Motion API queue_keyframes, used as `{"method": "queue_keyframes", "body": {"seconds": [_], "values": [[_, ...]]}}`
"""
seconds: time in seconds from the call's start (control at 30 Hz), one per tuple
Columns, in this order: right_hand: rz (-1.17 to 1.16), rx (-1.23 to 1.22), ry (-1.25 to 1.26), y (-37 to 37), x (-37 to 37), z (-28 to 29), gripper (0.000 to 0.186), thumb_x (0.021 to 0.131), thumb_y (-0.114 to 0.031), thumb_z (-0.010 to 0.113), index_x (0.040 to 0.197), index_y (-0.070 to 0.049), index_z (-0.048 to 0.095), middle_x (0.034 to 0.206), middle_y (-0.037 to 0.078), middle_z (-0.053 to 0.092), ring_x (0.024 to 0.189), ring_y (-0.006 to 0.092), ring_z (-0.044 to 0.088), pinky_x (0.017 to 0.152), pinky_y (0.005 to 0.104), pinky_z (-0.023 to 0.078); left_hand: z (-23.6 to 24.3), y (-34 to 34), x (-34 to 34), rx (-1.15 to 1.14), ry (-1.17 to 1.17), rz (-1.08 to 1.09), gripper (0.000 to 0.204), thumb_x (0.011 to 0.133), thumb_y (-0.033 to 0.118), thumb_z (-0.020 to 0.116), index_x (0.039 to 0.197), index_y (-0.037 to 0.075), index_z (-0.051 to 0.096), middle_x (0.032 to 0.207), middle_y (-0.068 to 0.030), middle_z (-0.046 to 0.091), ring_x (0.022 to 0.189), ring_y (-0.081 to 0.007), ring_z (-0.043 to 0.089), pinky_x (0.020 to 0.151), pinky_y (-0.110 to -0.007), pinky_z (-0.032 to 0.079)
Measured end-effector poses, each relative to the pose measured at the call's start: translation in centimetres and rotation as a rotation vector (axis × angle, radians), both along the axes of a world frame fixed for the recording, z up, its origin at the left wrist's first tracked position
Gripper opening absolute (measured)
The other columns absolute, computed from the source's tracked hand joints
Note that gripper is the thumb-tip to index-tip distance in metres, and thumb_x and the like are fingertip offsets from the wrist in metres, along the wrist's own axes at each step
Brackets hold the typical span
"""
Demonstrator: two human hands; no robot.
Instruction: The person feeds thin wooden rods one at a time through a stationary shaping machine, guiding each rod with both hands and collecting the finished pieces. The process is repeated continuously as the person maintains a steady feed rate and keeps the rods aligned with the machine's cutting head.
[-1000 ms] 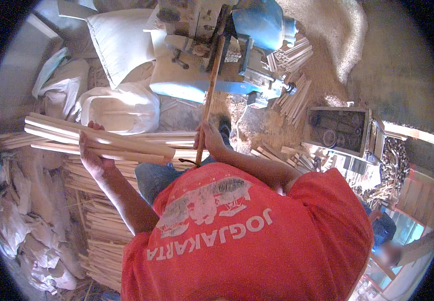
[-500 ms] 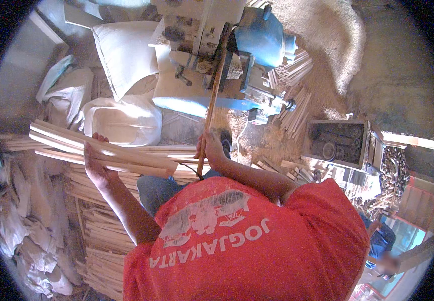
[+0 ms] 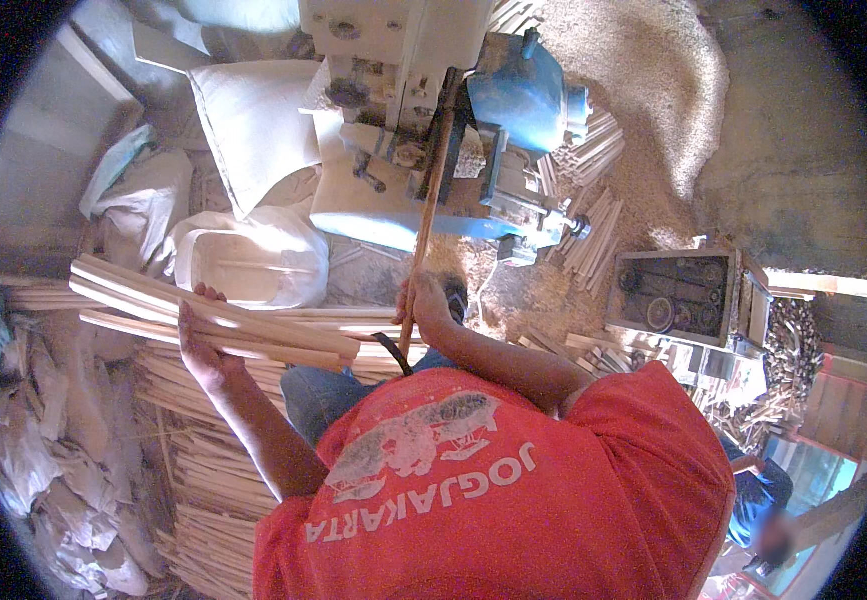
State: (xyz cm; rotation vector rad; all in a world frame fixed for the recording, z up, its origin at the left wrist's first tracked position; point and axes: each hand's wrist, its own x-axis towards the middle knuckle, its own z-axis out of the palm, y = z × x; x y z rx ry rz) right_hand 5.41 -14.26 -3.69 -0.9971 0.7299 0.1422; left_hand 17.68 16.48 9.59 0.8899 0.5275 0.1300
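A small bundle of pale wooden strips (image 3: 283,335) lies across my left hand (image 3: 208,340), whose fingers curl up around its edge. My right hand (image 3: 426,306) is closed on a single narrow wooden strip (image 3: 424,235). That strip runs away from me, and its far part lies against the woodworking machine (image 3: 378,160), a pale and blue body with a hand crank. A blue motor housing (image 3: 518,85) sits on the machine's right side. The exact contact between strip and machine is hidden from view.
Stacked wooden strips (image 3: 218,480) lie at my left, beside crumpled sacks (image 3: 43,480). A full white sack (image 3: 258,125) and a white tub (image 3: 243,265) stand left of the machine. Sawdust (image 3: 643,90) heaps behind it. A pulley box (image 3: 673,295) and another person (image 3: 758,500) are at right.
The whole view has shifted slightly, with the machine appearing a little lower. Both hands keep their holds, and the strips show little movement of their own.
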Motion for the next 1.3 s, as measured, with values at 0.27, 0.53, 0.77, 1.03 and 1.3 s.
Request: {"method": "queue_keyframes", "body": {"seconds": [0.27, 0.53, 0.77, 1.03, 1.3], "values": [[0.006, -0.065, 0.047, -0.2, 1.4, -0.4, 0.044, 0.106, -0.050, 0.040, 0.104, -0.007, 0.049, 0.072, 0.007, 0.053, 0.053, 0.0207, 0.055, 0.049, 0.0408, 0.056, -0.1, 0.0, 0.0, 0.023, -0.018, -0.032, 0.048, 0.103, 0.024, 0.055, 0.136, -0.011, 0.047, 0.123, -0.0224, 0.061, 0.111, -0.0301, 0.062, 0.104, -0.044, 0.050], [-0.026, -0.012, 0.047, -0.4, 1.9, -0.9, 0.041, 0.106, -0.050, 0.041, 0.103, -0.010, 0.048, 0.073, 0.005, 0.053, 0.054, 0.0198, 0.055, 0.048, 0.0401, 0.056, 0.0, -0.2, -0.1, 0.044, -0.019, -0.023, 0.052, 0.102, 0.024, 0.057, 0.138, -0.011, 0.044, 0.123, -0.0224, 0.060, 0.111, -0.0291, 0.060, 0.101, -0.043, 0.050], [-0.030, -0.044, 0.045, 0.2, 2.3, -0.9, 0.041, 0.106, -0.050, 0.041, 0.100, -0.011, 0.049, 0.069, 0.005, 0.052, 0.051, 0.0198, 0.054, 0.049, 0.0391, 0.055, 0.1, -0.3, -0.1, 0.020, -0.018, -0.028, 0.054, 0.101, 0.027, 0.060, 0.136, -0.011, 0.045, 0.122, -0.0219, 0.061, 0.109, -0.0293, 0.061, 0.100, -0.044, 0.051], [-0.042, -0.042, -0.030, -0.1, 3.2, -1.0, 0.041, 0.107, -0.049, 0.039, 0.102, -0.011, 0.050, 0.067, 0.005, 0.051, 0.049, 0.0188, 0.053, 0.045, 0.0380, 0.052, -0.5, -0.2, 0.0, 0.020, -0.033, -0.006, 0.051, 0.100, 0.026, 0.061, 0.133, -0.012, 0.049, 0.118, -0.0234, 0.063, 0.107, -0.0302, 0.063, 0.103, -0.044, 0.050], [0.047, -0.374, 0.014, -2.7, 8.1, 0.9, 0.030, 0.106, -0.036, 0.046, 0.101, -0.007, 0.049, 0.060, 0.006, 0.052, 0.043, 0.0208, 0.052, 0.040, 0.0389, 0.047, -0.4, -0.3, 0.3, -0.010, -0.008, -0.024, 0.047, 0.103, 0.024, 0.054, 0.131, -0.013, 0.049, 0.116, -0.0232, 0.063, 0.107, -0.0309, 0.063, 0.100, -0.044, 0.052]]}}
